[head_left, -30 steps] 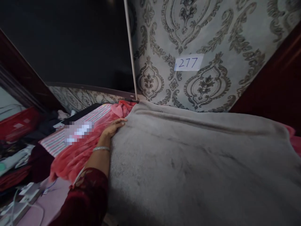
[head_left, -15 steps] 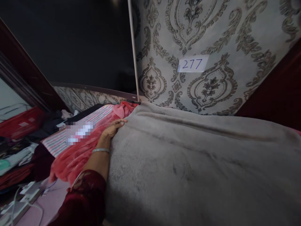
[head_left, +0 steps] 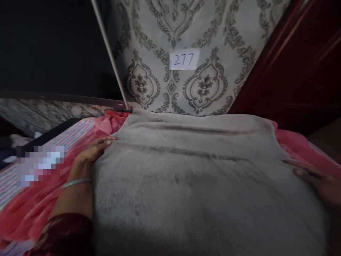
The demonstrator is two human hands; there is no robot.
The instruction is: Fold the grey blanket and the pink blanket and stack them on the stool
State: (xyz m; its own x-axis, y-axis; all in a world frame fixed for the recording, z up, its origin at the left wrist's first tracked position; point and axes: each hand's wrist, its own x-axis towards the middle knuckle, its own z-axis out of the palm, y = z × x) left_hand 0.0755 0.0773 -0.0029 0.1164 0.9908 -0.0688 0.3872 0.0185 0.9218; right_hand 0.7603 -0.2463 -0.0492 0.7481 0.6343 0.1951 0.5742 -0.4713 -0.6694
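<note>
A large grey plush blanket (head_left: 186, 185) lies spread out in front of me, with a few long creases across its far part. At its left edge my left hand (head_left: 94, 147) is closed on the cloth, thumb and fingers together at the border. My right hand (head_left: 317, 177), blurred and partly dark, grips the opposite edge, with the index finger stretched along the top. Under the grey blanket a pink-red plush cloth (head_left: 64, 167) shows on the left, and more of it appears at the right.
A large dark screen (head_left: 53, 46) stands at the back left. Patterned wallpaper with a paper label (head_left: 184, 59) reading 277 covers the back wall. Dark red wooden furniture (head_left: 293, 71) rises on the right. Striped fabric (head_left: 77, 133) lies beside the pink-red cloth.
The view has turned right, so the screen and label sit further left. My right hand has come into view at the blanket's right edge. My left hand stays at the left edge.
</note>
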